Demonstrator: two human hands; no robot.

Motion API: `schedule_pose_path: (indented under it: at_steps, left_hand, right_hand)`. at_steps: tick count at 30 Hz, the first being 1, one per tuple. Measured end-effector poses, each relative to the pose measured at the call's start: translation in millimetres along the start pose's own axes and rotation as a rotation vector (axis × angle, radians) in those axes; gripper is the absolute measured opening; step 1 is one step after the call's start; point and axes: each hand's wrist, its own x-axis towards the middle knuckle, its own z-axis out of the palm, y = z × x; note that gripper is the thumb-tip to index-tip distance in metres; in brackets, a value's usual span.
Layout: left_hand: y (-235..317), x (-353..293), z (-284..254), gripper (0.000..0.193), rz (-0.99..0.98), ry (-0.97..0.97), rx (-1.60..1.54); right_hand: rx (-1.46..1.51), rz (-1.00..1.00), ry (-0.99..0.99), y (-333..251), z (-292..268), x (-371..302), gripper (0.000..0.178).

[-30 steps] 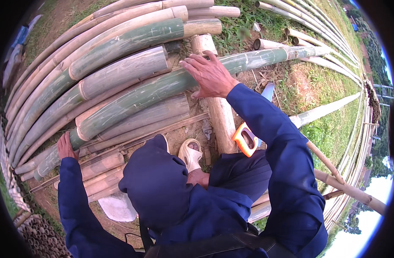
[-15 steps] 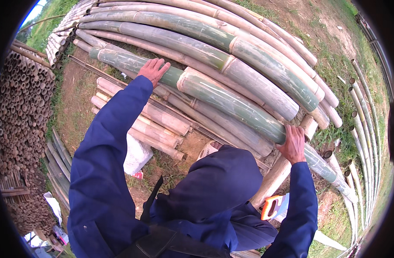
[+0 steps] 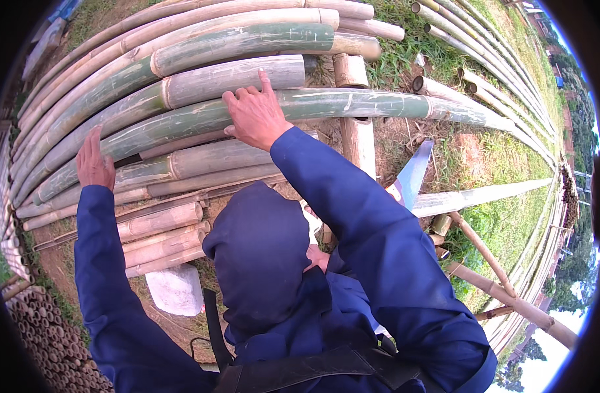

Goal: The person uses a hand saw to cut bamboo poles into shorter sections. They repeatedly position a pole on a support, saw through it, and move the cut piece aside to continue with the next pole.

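Observation:
A long green bamboo pole [image 3: 365, 103] runs across the view and rests on a short cut log [image 3: 357, 147] of pale bamboo. My right hand [image 3: 257, 116] lies on the pole left of that log, its fingers spread and the thumb apart. Farther left, my left hand [image 3: 95, 162] lies against the same pole with fingers stretched out. Beside the pole, a thick grey-green pole [image 3: 241, 80] lies just beyond my right fingertips. Past my right sleeve a saw blade [image 3: 416, 173] sticks up; its handle is mostly hidden.
More bamboo poles [image 3: 247, 42] lie side by side beyond my hands. Short cut pieces [image 3: 162, 223] and a white sack [image 3: 174, 289] are near my left arm. Thin poles [image 3: 483, 56] stretch along the grass at far right. A bamboo frame [image 3: 509, 301] stands at lower right.
The view has turned to the right. My right hand has shifted left along the green pole, away from the supporting log, and its fingers have spread. My left hand stays on the pole.

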Motion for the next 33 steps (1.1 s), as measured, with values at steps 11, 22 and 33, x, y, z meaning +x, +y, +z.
schedule_pose_path:
  at_steps: [11,22,33]
  left_hand:
    - [225,12,-26,0.054,0.421,-0.061,-0.519]
    - [233,-47,7,0.059,0.169,-0.183,-0.496]
    - [186,-108,-1,0.059,-0.241,-0.238,-0.443]
  right_hand:
    - [-0.018,0.341,0.286,168,-39,-201,0.05]
    - [-0.468,0.377,-0.172,333,-69,-206,0.11]
    - [-0.365,0.214,-0.178,352,-58,-199,0.078]
